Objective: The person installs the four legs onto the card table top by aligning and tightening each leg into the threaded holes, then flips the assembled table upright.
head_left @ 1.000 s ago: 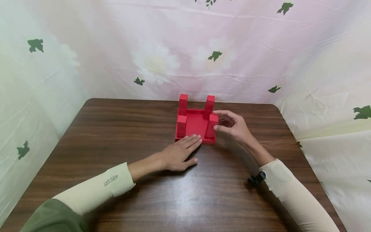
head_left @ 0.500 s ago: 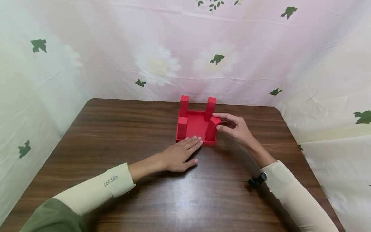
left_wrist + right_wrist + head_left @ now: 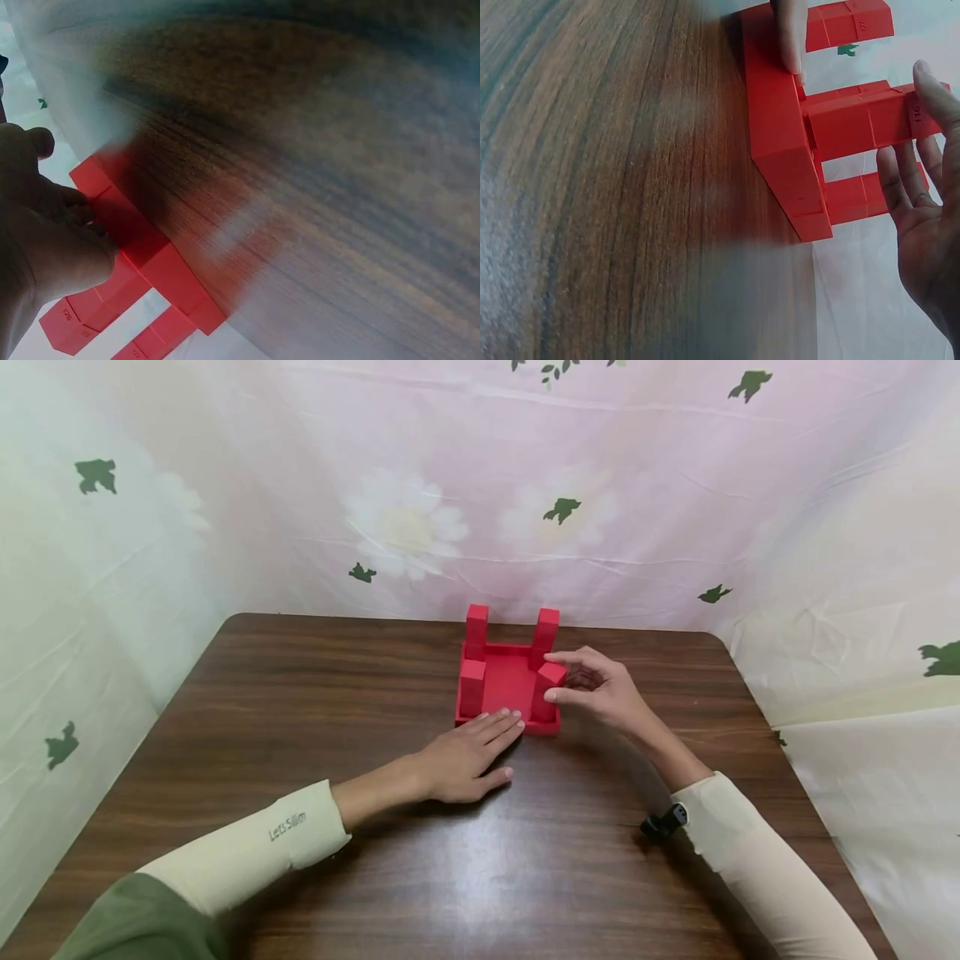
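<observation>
A red, shallow-rimmed square base (image 3: pixel 506 683) lies on the table with blocky red legs standing up from its corners, like a small table turned upside down. My left hand (image 3: pixel 471 758) lies with extended fingers over the near rim. Around the top of the near right leg (image 3: pixel 543 700), my right hand (image 3: pixel 606 695) has thumb and fingers on opposite sides, pinching it. That leg (image 3: pixel 851 120) stands twisted relative to the others, its top turned cornerwise. In the left wrist view, the base's side (image 3: pixel 135 229) shows beside my left fingers.
The brown wood-grain table (image 3: pixel 360 685) spreads out on every side of the base. Behind it hangs a pale curtain (image 3: pixel 465 485) printed with birds and flowers, close to the far legs. A black wrist device (image 3: pixel 663 822) sits at the right sleeve.
The near right leg has twisted from square to cornerwise; it tipped rightward midway and now leans less. My right hand shifted right, then back left. The left hand stayed in place.
</observation>
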Demonstrator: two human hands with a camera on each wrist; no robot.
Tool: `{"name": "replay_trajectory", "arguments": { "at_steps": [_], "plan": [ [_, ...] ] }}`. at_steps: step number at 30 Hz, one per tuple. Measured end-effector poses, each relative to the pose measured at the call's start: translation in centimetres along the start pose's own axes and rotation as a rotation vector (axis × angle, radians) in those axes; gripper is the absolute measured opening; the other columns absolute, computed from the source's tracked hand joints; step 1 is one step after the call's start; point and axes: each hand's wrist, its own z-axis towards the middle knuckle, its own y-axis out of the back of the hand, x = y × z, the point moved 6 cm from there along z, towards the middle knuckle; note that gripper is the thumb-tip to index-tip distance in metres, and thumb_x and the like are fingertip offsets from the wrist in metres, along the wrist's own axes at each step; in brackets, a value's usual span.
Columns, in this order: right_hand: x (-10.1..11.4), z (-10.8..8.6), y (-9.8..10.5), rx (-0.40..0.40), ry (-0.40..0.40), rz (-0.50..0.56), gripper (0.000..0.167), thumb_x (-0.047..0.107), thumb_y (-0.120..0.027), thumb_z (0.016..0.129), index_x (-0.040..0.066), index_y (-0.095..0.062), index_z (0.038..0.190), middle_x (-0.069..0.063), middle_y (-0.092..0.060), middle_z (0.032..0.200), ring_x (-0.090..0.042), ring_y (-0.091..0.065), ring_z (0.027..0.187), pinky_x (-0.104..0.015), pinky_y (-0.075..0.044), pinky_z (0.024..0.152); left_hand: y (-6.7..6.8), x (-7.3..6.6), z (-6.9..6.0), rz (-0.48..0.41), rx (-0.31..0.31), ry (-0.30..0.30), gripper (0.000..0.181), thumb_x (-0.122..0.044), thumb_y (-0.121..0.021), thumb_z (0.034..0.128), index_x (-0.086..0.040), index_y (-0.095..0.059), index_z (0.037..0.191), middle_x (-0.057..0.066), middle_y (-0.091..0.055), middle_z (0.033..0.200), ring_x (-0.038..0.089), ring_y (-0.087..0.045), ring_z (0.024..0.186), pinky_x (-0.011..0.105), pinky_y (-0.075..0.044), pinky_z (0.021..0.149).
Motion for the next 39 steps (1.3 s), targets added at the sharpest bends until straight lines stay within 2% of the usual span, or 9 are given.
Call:
{"name": "replay_trajectory", "arguments": {
  "at_steps": [3,7,13,20,24,28,32,39],
  "plan": [
    [-0.2,-0.2,0.0,0.000,-0.018,-0.005,0.056,0.001,-0.091,0.093,0.011,-0.074,0.145,0.002,-0.075,0.118,-0.016,-0.074,0.097,-0.020,-0.065,0.086,0.0,0.0,-0.1,0.000,0.006,0.002,0.082,-0.049,-0.050,0.1173,-0.013,-0.017,0.182,0.007,-0.015,0.192,0.026,-0.010,0.180,0.045,-0.014,0.148],
    [-0.4,-0.4,0.1,0.002,-0.045,0.047,0.052,0.002,-0.086,0.096,0.009,-0.073,0.146,0.007,-0.077,0.124,-0.016,-0.076,0.106,-0.021,-0.066,0.092,-0.1,0.0,0.0,-0.004,0.008,0.001,0.081,-0.049,-0.050,0.1172,-0.013,-0.017,0.182,0.007,-0.015,0.192,0.026,-0.010,0.180,0.045,-0.015,0.148],
    [-0.2,0.0,0.4,-0.030,-0.024,0.058,0.048,-0.001,-0.081,0.097,0.003,-0.070,0.144,0.008,-0.078,0.124,-0.014,-0.077,0.107,-0.021,-0.066,0.094,0.4,0.5,0.5,-0.002,0.002,0.013,0.082,-0.050,-0.050,0.1167,-0.014,-0.017,0.182,0.007,-0.015,0.192,0.026,-0.009,0.180,0.045,-0.015,0.148],
    [-0.4,0.5,0.2,-0.080,-0.064,0.056,0.044,0.003,-0.085,0.097,0.002,-0.065,0.136,0.004,-0.081,0.123,-0.008,-0.079,0.113,-0.020,-0.064,0.101,0.8,1.3,1.0,-0.024,-0.006,0.008,0.079,-0.048,-0.048,0.1184,-0.011,-0.019,0.182,0.009,-0.017,0.191,0.027,-0.010,0.180,0.045,-0.014,0.148],
    [-0.6,0.5,-0.1,-0.096,-0.060,0.049,0.047,0.000,-0.089,0.094,0.001,-0.061,0.131,0.007,-0.082,0.117,-0.008,-0.079,0.109,-0.020,-0.066,0.097,0.7,1.3,1.1,-0.026,-0.002,-0.007,0.078,-0.047,-0.047,0.1193,-0.010,-0.018,0.181,0.010,-0.018,0.191,0.028,-0.011,0.180,0.045,-0.013,0.148],
    [-0.6,0.9,-0.4,-0.075,-0.023,-0.005,0.054,-0.001,-0.091,0.092,0.003,-0.063,0.138,-0.005,-0.081,0.124,-0.011,-0.077,0.102,-0.020,-0.064,0.093,0.7,1.4,1.0,-0.027,0.000,-0.005,0.078,-0.046,-0.048,0.1192,-0.011,-0.018,0.182,0.009,-0.018,0.191,0.028,-0.011,0.180,0.045,-0.013,0.148],
    [-0.8,1.0,-0.4,-0.046,-0.007,-0.023,0.058,-0.001,-0.088,0.095,0.006,-0.066,0.148,-0.018,-0.078,0.135,-0.011,-0.075,0.104,-0.018,-0.064,0.093,0.9,1.4,0.9,-0.033,0.007,-0.011,0.078,-0.045,-0.049,0.1192,-0.011,-0.018,0.182,0.008,-0.017,0.192,0.028,-0.011,0.180,0.044,-0.013,0.148],
    [-1.0,0.5,-0.2,-0.014,-0.029,-0.030,0.060,0.006,-0.084,0.100,0.013,-0.067,0.157,-0.007,-0.076,0.140,-0.013,-0.073,0.111,-0.018,-0.063,0.098,0.9,1.4,1.0,-0.037,0.021,-0.007,0.078,-0.045,-0.049,0.1190,-0.013,-0.018,0.182,0.007,-0.016,0.192,0.026,-0.009,0.180,0.044,-0.012,0.148]
  ]
}}
